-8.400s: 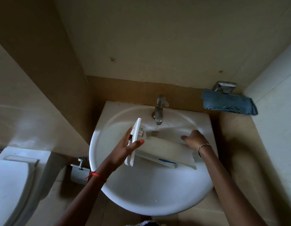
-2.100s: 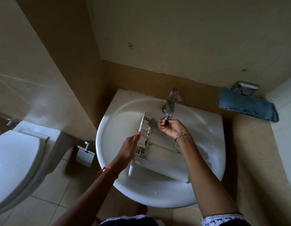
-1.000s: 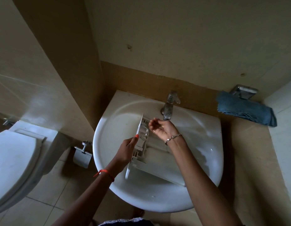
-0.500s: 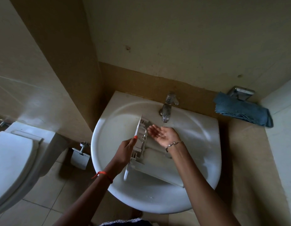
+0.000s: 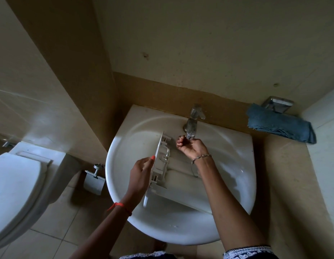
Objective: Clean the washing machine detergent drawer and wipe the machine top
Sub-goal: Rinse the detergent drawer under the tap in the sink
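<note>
Detergent drawer (image 5: 178,186) lies across the sink (image 5: 231,159) at frame centre, front panel on edge at its left end. Left hand (image 5: 141,175) grips that panel, thumb on its rim. Right hand (image 5: 190,147) is under the tap (image 5: 192,121) spout, fingers curled up; can't tell if they grip it. Blue cloth (image 5: 278,125) sits upper right.

White: detergent drawer (image 5: 181,191), sink (image 5: 125,146), toilet (image 5: 14,184). Blue: folded cloth (image 5: 278,126). Orange-red: wrist thread (image 5: 121,205). Orange: thumbnail (image 5: 153,157). Silver: tap (image 5: 194,116). Beige: wall (image 5: 199,43).
</note>
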### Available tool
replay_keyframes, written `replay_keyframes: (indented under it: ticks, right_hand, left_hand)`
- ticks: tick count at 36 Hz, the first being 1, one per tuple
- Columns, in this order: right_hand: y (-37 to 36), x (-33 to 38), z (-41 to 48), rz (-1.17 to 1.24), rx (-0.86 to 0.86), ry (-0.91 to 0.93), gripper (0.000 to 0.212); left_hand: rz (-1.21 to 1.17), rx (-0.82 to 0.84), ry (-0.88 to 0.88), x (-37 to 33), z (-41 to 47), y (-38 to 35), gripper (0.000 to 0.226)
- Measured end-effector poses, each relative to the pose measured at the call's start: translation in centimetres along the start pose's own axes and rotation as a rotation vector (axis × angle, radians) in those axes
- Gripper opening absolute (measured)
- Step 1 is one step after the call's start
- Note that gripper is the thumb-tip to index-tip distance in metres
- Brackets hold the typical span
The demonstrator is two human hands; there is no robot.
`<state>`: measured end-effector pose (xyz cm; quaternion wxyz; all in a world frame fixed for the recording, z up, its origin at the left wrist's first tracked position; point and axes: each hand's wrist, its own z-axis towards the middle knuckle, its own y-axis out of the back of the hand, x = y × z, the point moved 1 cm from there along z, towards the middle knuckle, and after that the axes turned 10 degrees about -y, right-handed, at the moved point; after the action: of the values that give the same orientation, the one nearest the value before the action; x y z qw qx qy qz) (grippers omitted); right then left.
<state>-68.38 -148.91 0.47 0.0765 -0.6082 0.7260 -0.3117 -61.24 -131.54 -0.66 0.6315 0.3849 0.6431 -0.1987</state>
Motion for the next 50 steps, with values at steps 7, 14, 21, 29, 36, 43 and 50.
replay_keyframes:
  ticks: [7, 14, 21, 29, 36, 43, 50]
  right_hand:
    - [1.6, -1.0, -1.5, -0.297, -0.055, -0.101, 0.031]
    - [1.9, -1.9, -3.0, -0.262, -0.001, -0.152, 0.02]
    - [0.1, -2.4, -5.0, -0.575, 0.168, -0.135, 0.034]
    - [-3.4, -2.7, -5.4, -1.017, -0.089, 0.284, 0.015]
    - [-4.6, -5.3, -5.0, -1.465, -0.315, 0.371, 0.023]
    - [-5.1, -7.2, -6.6, -1.648, -0.312, 0.449, 0.037]
    - [-5.2, -5.6, -8.6, -1.555, -0.43, 0.598, 0.049]
  left_hand:
    - [-0.14, 0.313, 0.412, 0.8, -0.3, 1.1, 0.048]
    - [-0.235, 0.415, 0.673, 2.2, -0.3, 1.9, 0.112]
    - [-0.286, 0.534, 0.687, 1.0, -0.2, 2.2, 0.093]
    - [-0.393, 0.437, 0.76, 1.6, -0.4, 1.9, 0.09]
    - [-0.446, 0.395, 0.702, 1.9, -0.6, 1.8, 0.086]
    - [-0.452, 0.379, 0.784, 1.0, -0.8, 2.7, 0.092]
    - [-0.503, 0.385, 0.781, -0.9, -0.9, 5.5, 0.082]
